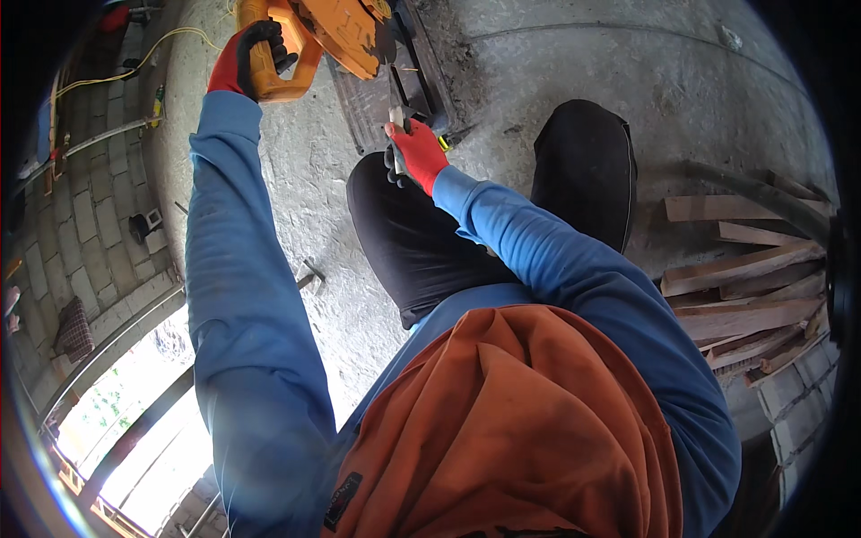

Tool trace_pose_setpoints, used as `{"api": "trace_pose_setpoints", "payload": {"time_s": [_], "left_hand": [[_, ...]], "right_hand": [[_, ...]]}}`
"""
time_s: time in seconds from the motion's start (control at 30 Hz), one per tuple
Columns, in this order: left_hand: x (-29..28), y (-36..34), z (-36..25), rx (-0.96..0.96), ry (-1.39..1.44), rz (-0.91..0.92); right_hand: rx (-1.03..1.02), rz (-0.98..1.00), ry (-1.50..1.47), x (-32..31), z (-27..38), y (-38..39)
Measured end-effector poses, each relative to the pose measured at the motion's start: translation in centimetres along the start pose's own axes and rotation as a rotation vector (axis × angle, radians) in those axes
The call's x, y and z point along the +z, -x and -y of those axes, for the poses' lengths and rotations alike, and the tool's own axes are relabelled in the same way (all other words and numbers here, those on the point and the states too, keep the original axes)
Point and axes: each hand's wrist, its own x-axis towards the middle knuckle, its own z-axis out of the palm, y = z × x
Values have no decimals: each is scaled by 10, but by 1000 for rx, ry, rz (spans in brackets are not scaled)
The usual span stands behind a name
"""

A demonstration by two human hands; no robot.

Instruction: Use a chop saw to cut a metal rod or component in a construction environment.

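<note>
My left hand (253, 56), in a red and black glove, is closed around the handle of an orange cut-off saw (334, 40) at the top of the view. The saw's orange guard is scuffed and stands over a dark metal base (366, 125) on the floor. Just in front of the guard, my right hand (414, 152), gloved alike, grips a narrow pale strip (397, 117). The strip points toward the saw; its material and its far end are hard to make out. A small yellow-green item (443, 143) shows beside the right hand.
Cut wooden pieces (744, 269) are piled at the right. A yellow cord (170, 34) runs from the upper left. A small metal tool (310, 273) lies on the rough concrete floor (529, 63) beside my left arm. A block wall (94, 211) stands at the left, above a bright opening.
</note>
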Motion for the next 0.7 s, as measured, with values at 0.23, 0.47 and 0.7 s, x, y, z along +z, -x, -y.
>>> {"api": "trace_pose_setpoints", "payload": {"time_s": [0.23, 0.47, 0.7], "left_hand": [[1, -6, -6, -22, -3, 54], [1, -2, 6, 39, 19, -27], [9, 11, -1, 13, 21, 103]], "right_hand": [[-214, -147, 224, -7, -17, -47], [-166, -234, 331, -10, -16, -78], [-165, -244, 360, -13, -15, -99]]}}
